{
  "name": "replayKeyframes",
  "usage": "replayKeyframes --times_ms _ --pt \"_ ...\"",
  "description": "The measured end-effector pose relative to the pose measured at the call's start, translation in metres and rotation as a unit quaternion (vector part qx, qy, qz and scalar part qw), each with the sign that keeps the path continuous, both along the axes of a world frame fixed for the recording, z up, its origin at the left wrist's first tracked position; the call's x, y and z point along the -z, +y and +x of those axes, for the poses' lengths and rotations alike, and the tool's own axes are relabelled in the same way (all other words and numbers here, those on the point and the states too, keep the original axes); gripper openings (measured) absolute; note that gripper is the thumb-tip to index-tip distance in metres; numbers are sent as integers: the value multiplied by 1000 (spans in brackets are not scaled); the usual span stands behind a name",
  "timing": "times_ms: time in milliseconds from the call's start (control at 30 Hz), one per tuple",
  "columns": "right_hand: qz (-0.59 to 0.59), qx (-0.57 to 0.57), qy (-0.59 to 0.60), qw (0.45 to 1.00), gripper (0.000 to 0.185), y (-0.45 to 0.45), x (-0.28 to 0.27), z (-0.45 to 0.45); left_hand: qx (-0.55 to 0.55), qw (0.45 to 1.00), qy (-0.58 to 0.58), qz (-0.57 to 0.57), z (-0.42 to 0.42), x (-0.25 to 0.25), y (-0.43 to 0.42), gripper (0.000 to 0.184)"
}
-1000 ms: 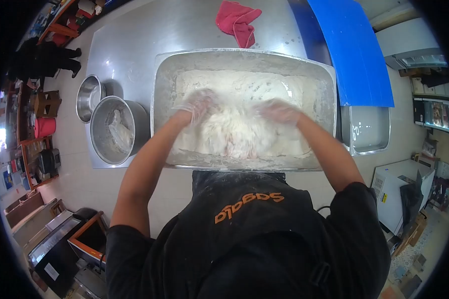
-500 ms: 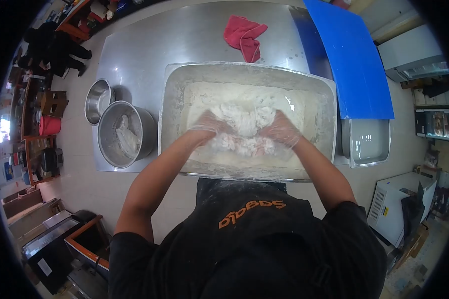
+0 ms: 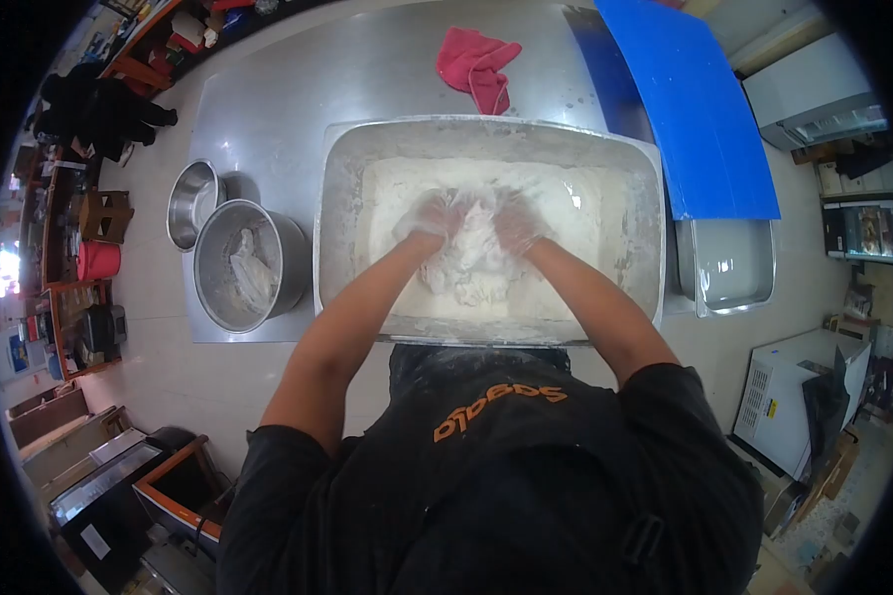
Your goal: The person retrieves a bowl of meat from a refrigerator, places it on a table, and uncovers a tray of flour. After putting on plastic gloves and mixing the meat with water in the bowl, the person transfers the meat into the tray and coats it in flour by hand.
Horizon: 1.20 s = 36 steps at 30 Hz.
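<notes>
A deep rectangular metal tray (image 3: 496, 140) in front of me holds a layer of white powder that looks like flour (image 3: 587, 243). In its middle lies a heap of flour-coated pieces (image 3: 477, 236); the coating hides what they are. My left hand (image 3: 433, 218), in a clear plastic glove, closes around the heap's left side. From the opposite side my right hand (image 3: 515, 220), gloved the same way, cups the heap. Both hands are somewhat blurred, and flour covers part of the fingers.
Left of the tray stand a deep round pot (image 3: 291, 263) with a whitish item (image 3: 253, 276) inside and a smaller metal bowl (image 3: 196, 203). A red cloth (image 3: 476, 64) lies behind. At right are a blue board (image 3: 690, 109) and another metal pan (image 3: 729, 266). Someone in dark clothes (image 3: 99, 109) is far left.
Both hands have moved inward and farther from my body, from the sides of the heap to close together around it. The floured pieces are now gathered more narrowly between them.
</notes>
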State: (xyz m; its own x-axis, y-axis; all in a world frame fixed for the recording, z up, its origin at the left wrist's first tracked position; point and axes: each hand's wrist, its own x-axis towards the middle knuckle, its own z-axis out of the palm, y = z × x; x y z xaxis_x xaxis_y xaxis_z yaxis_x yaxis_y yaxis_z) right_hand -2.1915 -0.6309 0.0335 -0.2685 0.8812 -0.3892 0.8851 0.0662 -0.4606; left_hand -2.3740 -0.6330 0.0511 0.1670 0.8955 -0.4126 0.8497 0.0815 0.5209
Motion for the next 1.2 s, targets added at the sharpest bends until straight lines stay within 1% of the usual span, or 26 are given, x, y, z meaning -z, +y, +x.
replayKeyframes --times_ms 67,133,200,267,300,367,400,433,500,533,567,600,633,700,733,800,833,867,933,967,1000,1033,1100,1133,1167,1200 --pt "-112 -41 145 982 56 -26 -14 11 1 967 -248 -52 -19 23 -9 54" --pt "-213 0 184 960 57 -18 -25 47 -10 950 -226 -214 -54 4 15 56" --pt "-283 46 117 951 58 7 -12 98 61 940 -72 -329 -59 -20 23 55" --pt "-445 18 30 895 65 1 -19 94 216 882 210 -362 -44 -30 21 50" --pt "-430 37 107 896 63 -7 -22 84 243 880 181 -366 -42 -16 8 49" --pt "-394 69 255 880 62 -34 -30 61 185 910 -78 -364 -48 36 -28 46" --pt "-373 83 329 864 61 -47 -32 50 104 889 -218 -390 -53 64 -40 45" --pt "-351 98 403 840 62 -60 -33 39 21 837 -339 -429 -53 89 -46 44" --pt "-308 101 493 807 63 -67 -39 26 -141 722 -472 -486 -42 98 -54 47" --pt "-290 89 512 804 64 -65 -45 22 -227 812 -331 -425 -13 2 -46 50" --pt "-274 50 480 832 65 -49 -76 21 -188 847 -283 -409 -15 -23 -38 48" --pt "-255 11 447 857 65 -38 -103 19 -146 878 -234 -390 -17 -36 -25 47" --pt "-201 -4 326 924 64 -35 -124 15 -101 906 -184 -368 -20 -42 -17 46" --pt "-79 -32 62 994 62 -32 -151 7 23 986 -96 -135 -28 -49 -22 48" --pt "-76 -60 245 965 59 -36 -115 24 82 995 -50 -10 -33 -52 -23 49" --pt "-124 -71 349 926 61 -18 -90 49 152 963 -222 -12 -50 -56 -15 49" --pt "-146 -52 338 928 63 -2 -75 58 185 934 -305 -13 -55 -58 -10 49" --pt "-169 -33 326 930 65 14 -60 68 149 970 -185 -52 -55 -60 3 52" --pt "-202 53 170 963 72 50 -24 80 65 989 61 -121 -47 -63 32 57" --pt "-92 -30 -20 995 68 42 -6 57 68 994 79 -27 -37 -49 28 53" --pt "25 -107 -210 971 64 27 10 17 70 991 96 69 -20 -14 20 50" --pt "136 -177 -389 893 61 12 16 -4 72 978 111 161 -11 23 13 48" --pt "-1 -174 -106 979 53 -10 2 0 118 990 23 75 -22 96 0 44" --pt "-73 -165 43 983 50 -17 -8 5 135 990 -5 28 -33 94 0 43" --pt "-186 -77 102 974 51 -18 -36 15 149 988 -33 -20 -45 91 0 41" --pt "-295 13 158 942 51 -19 -59 32 157 984 -44 -69 -62 46 10 40"
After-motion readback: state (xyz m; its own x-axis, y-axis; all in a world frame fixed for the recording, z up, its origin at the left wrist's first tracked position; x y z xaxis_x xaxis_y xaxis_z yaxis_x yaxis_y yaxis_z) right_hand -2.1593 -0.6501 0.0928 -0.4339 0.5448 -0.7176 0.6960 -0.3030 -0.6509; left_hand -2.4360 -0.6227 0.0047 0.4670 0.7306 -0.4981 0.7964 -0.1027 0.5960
